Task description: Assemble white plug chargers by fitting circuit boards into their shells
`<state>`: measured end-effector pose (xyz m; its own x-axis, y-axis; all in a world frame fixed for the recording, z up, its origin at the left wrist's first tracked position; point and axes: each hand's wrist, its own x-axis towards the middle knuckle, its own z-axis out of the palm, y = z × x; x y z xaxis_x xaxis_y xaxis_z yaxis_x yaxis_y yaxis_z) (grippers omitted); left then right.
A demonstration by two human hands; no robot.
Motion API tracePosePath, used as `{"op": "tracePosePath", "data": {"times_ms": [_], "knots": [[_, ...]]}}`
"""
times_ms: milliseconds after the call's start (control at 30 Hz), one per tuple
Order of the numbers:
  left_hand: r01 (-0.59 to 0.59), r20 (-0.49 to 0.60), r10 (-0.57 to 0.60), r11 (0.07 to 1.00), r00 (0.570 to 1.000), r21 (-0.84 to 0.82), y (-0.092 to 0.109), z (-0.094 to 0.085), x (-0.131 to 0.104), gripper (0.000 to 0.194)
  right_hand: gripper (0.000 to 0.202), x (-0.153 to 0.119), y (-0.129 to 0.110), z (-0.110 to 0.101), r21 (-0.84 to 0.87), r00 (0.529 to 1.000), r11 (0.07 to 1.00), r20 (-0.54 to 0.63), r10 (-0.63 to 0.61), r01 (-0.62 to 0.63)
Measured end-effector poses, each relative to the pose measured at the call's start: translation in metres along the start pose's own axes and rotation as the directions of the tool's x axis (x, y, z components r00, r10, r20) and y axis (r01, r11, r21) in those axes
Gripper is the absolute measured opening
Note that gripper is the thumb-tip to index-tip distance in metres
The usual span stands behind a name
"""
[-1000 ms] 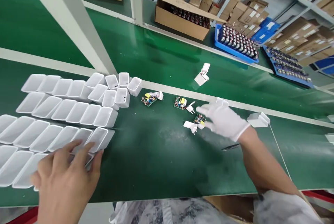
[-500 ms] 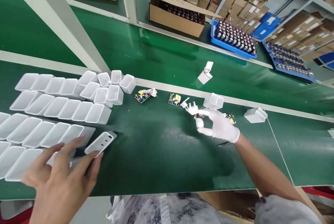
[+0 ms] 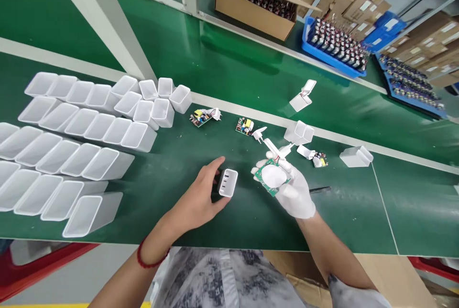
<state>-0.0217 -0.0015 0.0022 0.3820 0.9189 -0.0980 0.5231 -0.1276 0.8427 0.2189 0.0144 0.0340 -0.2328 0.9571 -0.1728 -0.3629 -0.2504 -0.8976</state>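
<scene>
My bare left hand [image 3: 202, 198] grips a white plastic charger housing [image 3: 232, 183] between thumb and fingers, its open end with several slots facing me. In my white-gloved right hand [image 3: 296, 193] is a green circuit board [image 3: 265, 179] with a round white patch on its face. A white plug piece [image 3: 285, 150] on wires sticks up beside that board, above my right fingers. The housing and the board are a short gap apart over the green bench. Past my right hand lie another board with parts [image 3: 320, 159] and a dark pen-like tool [image 3: 320, 189].
Rows of open white housings [image 3: 71, 155] fill the bench's left side. Two boards with parts [image 3: 201, 116] [image 3: 244, 126] lie ahead, near more white housings [image 3: 299, 132]. A post [image 3: 103, 16] rises at the left. Behind stand a cardboard box [image 3: 254, 9] and a blue tray [image 3: 333, 52].
My left hand has carried the housing from the left rows to the middle of the bench. My right hand has come nearer, and the board in it now shows its green face.
</scene>
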Motion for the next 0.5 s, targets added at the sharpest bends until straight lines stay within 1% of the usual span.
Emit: {"op": "tracePosePath", "data": {"times_ms": [33,67,133,233,300,400,500], "knots": [[-0.005,0.021,0.005,1.0,1.0,-0.017,-0.001,0.0,0.003,0.074,0.064,0.0,0.002,0.002,-0.019,1.0,1.0,-0.003,-0.012,0.012],[-0.02,0.045,0.021,0.999,0.999,-0.03,-0.002,0.0,0.007,0.075,0.065,0.0,0.004,0.005,-0.045,1.0,0.999,-0.006,-0.027,0.027],[-0.046,0.054,0.049,0.997,0.997,-0.058,0.0,0.0,0.012,0.064,0.067,0.0,0.009,0.01,-0.112,0.998,0.992,-0.012,-0.059,0.058],[-0.068,-0.023,0.066,0.994,0.998,-0.089,0.008,0.001,0.015,0.053,0.067,0.003,0.015,0.02,-0.254,0.992,0.959,-0.01,-0.13,0.123],[-0.102,-0.075,0.094,0.989,0.993,-0.103,0.015,0.001,0.013,0.052,0.059,0.004,0.017,0.025,-0.365,0.986,0.917,0.022,-0.166,0.163],[-0.123,-0.137,0.104,0.983,0.985,-0.137,0.023,0.003,0.008,0.055,0.046,0.004,0.016,0.03,-0.458,0.982,0.868,0.093,-0.166,0.19],[-0.143,-0.183,0.115,0.978,0.976,-0.15,0.027,0.004,0.006,0.057,0.048,0.003,0.013,0.031,-0.488,0.982,0.853,0.119,-0.144,0.184]]}}
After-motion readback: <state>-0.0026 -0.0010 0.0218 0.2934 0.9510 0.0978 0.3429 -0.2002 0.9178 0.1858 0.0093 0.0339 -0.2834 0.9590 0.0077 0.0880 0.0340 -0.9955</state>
